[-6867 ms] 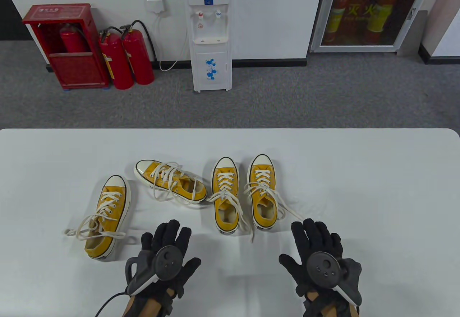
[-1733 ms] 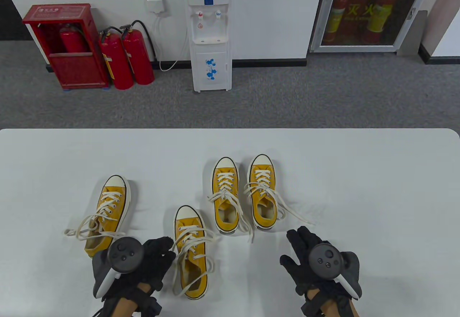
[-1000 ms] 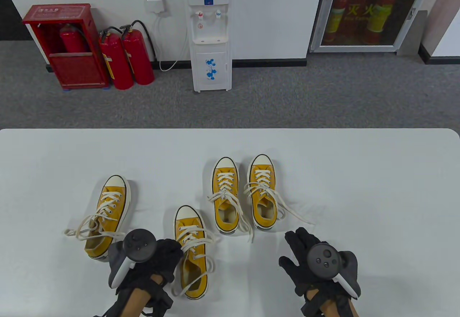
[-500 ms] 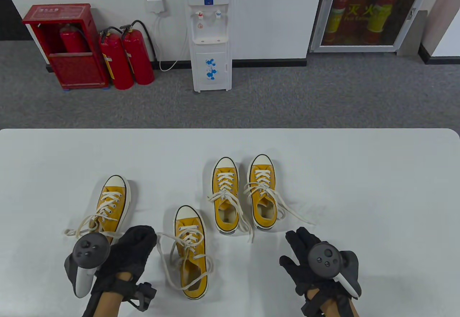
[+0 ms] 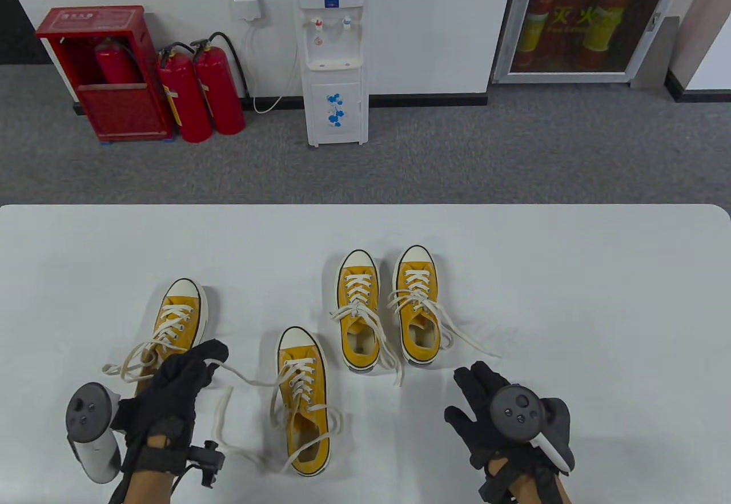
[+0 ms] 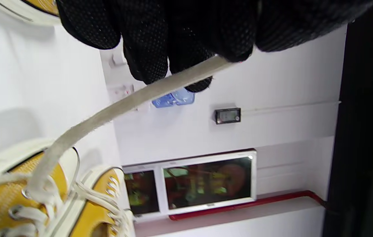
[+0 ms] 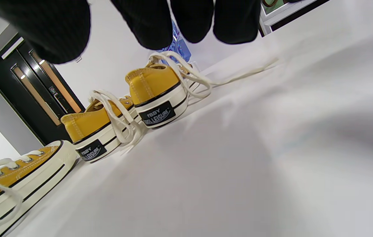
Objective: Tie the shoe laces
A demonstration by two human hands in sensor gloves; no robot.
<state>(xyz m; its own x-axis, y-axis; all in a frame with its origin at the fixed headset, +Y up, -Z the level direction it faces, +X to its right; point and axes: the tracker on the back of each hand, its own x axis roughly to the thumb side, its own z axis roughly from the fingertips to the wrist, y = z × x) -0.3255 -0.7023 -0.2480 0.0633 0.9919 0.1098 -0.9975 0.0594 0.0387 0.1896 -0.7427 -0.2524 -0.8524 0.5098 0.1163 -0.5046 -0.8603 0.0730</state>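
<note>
My left hand (image 5: 171, 390) has swung out to the left since half a second ago, and it now pinches one lace (image 5: 243, 377) of the near shoe (image 5: 302, 401), drawing it out sideways from the eyelets. The left wrist view confirms it: the lace (image 6: 124, 105) runs taut from my fingertips (image 6: 232, 49) down to the shoe's (image 6: 8, 194) eyelets. The rest of that lace trails in a loose loop on the table (image 5: 571, 275) beside my wrist.

That shoe sits toe-away, straight in front of me, where a few seconds back it lay tilted farther off, so I have already brought it in to work on.

My right hand (image 5: 502, 412) has barely moved; it rests flat on the table with fingers spread, holding nothing, well to the right of the near shoe.

I judge one lace end is now secured and the other, lying over the shoe's right side, needs my right hand before I can cross them. The pair (image 5: 388, 310) behind and the left shoe (image 5: 171, 344) wait with laces loose.
</note>
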